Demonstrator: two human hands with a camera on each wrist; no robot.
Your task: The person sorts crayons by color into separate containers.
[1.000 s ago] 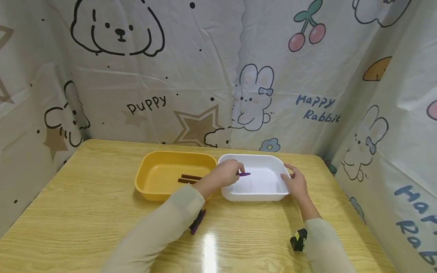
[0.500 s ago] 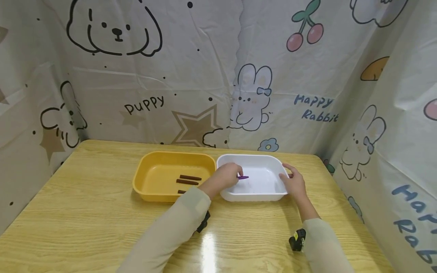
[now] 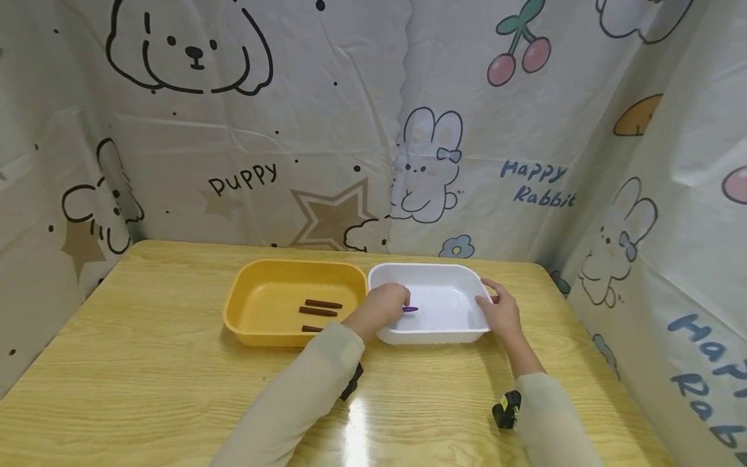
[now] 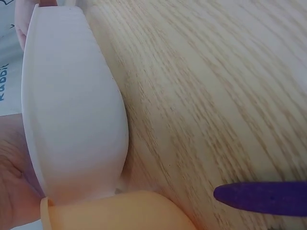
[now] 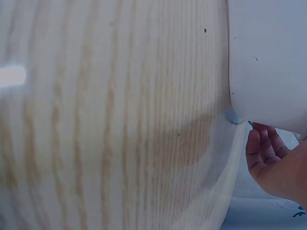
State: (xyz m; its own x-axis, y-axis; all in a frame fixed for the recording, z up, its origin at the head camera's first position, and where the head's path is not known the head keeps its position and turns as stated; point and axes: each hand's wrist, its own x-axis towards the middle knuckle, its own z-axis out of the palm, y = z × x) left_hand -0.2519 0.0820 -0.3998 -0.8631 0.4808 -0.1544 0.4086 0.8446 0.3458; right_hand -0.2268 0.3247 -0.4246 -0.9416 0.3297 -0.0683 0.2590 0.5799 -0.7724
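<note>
My left hand [image 3: 384,307] reaches into the white tray [image 3: 432,336] at its left side. A purple crayon [image 3: 410,309] is pinched in its fingers, the tapered tip sticking out to the right, low over the tray floor; the rest is covered by the hand. With thumb inside and fingers outside, my right hand [image 3: 503,309] grips the tray's right rim. In the right wrist view, curled fingers [image 5: 264,153] show against the tray's outer side. Another purple crayon [image 4: 264,197] lies on the table in the left wrist view.
A yellow tray [image 3: 294,262] stands against the white tray's left side, with brown crayons [image 3: 318,312] in it. Both trays rest on a wood-grain table [image 3: 146,363]. A printed curtain [image 3: 327,130] hangs behind the table.
My left hand has come a little nearer along the white tray with the purple crayon. The left sleeve has shifted right, uncovering more brown crayons. My right hand keeps its grip.
</note>
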